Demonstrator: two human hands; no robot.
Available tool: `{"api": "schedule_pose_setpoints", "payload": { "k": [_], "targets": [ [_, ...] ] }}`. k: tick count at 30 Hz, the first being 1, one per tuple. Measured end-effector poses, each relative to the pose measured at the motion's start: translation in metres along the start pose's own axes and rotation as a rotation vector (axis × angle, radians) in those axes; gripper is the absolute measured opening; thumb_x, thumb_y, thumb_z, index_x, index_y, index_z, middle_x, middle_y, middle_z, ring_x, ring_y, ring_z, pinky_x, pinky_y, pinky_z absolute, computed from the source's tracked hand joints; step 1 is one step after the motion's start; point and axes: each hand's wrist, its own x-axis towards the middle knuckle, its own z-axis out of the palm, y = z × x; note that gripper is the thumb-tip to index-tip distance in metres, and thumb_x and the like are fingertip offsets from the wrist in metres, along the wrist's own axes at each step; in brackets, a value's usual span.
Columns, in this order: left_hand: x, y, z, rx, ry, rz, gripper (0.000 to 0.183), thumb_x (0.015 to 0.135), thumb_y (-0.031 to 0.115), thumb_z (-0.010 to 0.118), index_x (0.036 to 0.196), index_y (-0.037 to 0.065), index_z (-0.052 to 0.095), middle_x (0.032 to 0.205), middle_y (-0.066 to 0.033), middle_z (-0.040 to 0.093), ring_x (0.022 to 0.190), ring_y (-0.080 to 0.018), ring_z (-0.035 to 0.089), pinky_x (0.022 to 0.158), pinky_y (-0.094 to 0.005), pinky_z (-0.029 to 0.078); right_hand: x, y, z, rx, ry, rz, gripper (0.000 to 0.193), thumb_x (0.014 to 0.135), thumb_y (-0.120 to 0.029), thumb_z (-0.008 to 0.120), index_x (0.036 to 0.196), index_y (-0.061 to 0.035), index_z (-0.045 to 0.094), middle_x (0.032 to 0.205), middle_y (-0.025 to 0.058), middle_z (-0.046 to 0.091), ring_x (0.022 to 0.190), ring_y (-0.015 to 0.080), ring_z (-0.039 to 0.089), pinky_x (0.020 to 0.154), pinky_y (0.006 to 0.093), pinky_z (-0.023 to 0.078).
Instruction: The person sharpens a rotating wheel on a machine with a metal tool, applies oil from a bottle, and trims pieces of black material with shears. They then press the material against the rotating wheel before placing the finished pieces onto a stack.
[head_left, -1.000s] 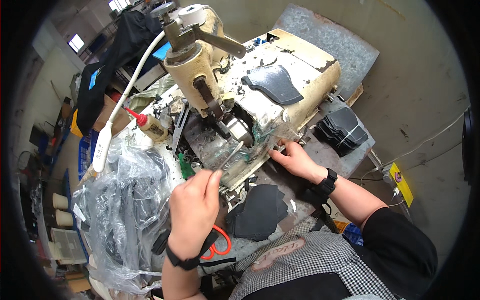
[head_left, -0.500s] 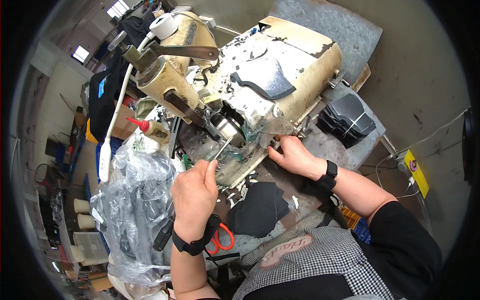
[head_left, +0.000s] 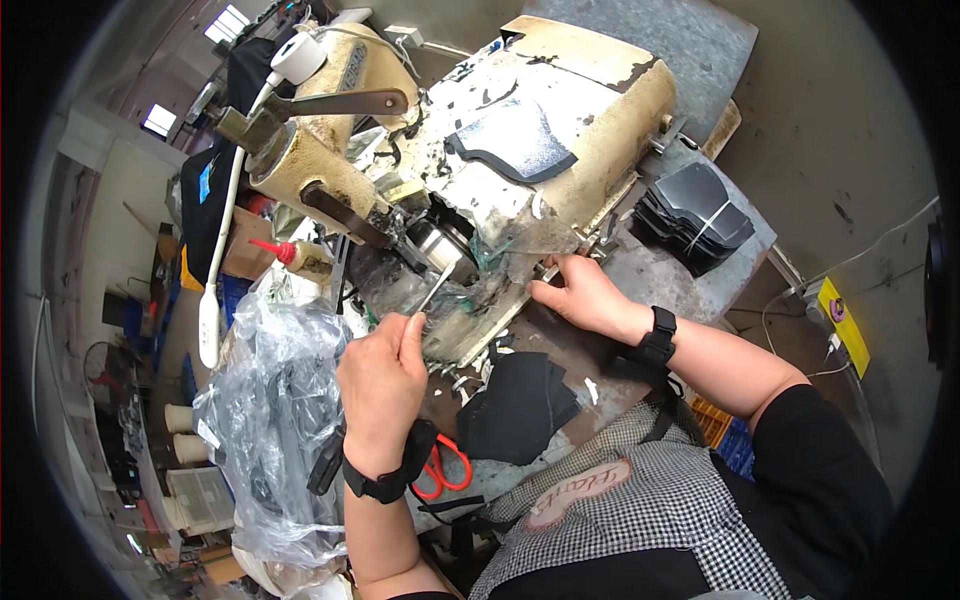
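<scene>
In front of me stands a worn, cream-coloured skiving machine (head_left: 615, 120) with a shiny metal drum (head_left: 440, 246) in its opening. My left hand (head_left: 383, 375) is closed around a thin metal rod (head_left: 435, 290), whose pale tip points up at the drum. On the machine's front right edge, my right hand (head_left: 590, 298) has its thumb and fingers closed at a small metal knob (head_left: 545, 270); its fingertips are partly hidden. Torn clear plastic film (head_left: 515, 245) hangs between the hands. A curved dark piece with a shiny face (head_left: 515, 140) lies atop the machine.
Black cut pieces (head_left: 520, 410) and orange-handled scissors (head_left: 445, 472) lie near me. Clear plastic bags (head_left: 270, 410) fill the left side. A tied stack of dark pieces (head_left: 695, 218) sits at right. A red-tipped bottle (head_left: 300, 258) and white lamp (head_left: 208, 325) are left of the machine.
The view has shifted slightly, moving the machine a little leftward in the picture. My left hand and the rod stay near the drum, and my right hand remains at the machine's edge.
</scene>
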Motion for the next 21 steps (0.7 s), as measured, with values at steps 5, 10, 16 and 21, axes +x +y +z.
{"api": "schedule_pose_setpoints", "payload": {
  "k": [5, 10, 16, 21],
  "targets": [
    [0.001, -0.003, 0.002, -0.022, 0.029, 0.035, 0.028, 0.092, 0.023, 0.057, 0.072, 0.004, 0.056, 0.062, -0.0206, 0.055, 0.062, -0.0429, 0.056, 0.053, -0.0473, 0.042, 0.004, -0.001, 0.009, -0.024, 0.066, -0.036, 0.033, 0.082, -0.022, 0.06, 0.084, 0.0104, 0.059, 0.071, 0.0286, 0.06, 0.071, 0.039, 0.064, 0.067, 0.0437, 0.051],
    [0.005, -0.003, 0.002, -0.056, -0.004, 0.029, 0.027, 0.091, 0.02, 0.058, 0.072, 0.002, 0.056, 0.063, -0.0216, 0.055, 0.061, -0.0426, 0.055, 0.053, -0.0454, 0.042, -0.005, -0.012, -0.016, -0.099, -0.036, -0.021, 0.038, 0.083, -0.028, 0.062, 0.08, 0.0099, 0.059, 0.075, 0.0294, 0.061, 0.076, 0.0429, 0.063, 0.071, 0.047, 0.051],
    [-0.003, -0.006, -0.003, -0.018, 0.039, 0.027, 0.029, 0.092, 0.023, 0.058, 0.071, 0.003, 0.056, 0.06, -0.021, 0.054, 0.059, -0.0427, 0.055, 0.052, -0.0465, 0.041, 0.024, -0.023, -0.159, -0.391, 0.417, -0.183, 0.021, 0.084, -0.017, 0.052, 0.081, -0.0013, 0.065, 0.079, 0.0209, 0.063, 0.077, 0.0371, 0.063, 0.072, 0.0457, 0.051],
    [0.003, 0.003, 0.003, -0.032, 0.05, 0.04, 0.031, 0.092, 0.022, 0.057, 0.071, 0.0, 0.055, 0.06, -0.022, 0.049, 0.054, -0.0411, 0.044, 0.05, -0.0412, 0.037, 0.066, 0.085, -0.24, -0.791, 0.31, -0.149, 0.022, 0.078, -0.006, 0.052, 0.096, 0.0026, 0.062, 0.095, 0.0252, 0.063, 0.093, 0.041, 0.06, 0.085, 0.0464, 0.048]
  ]
}}
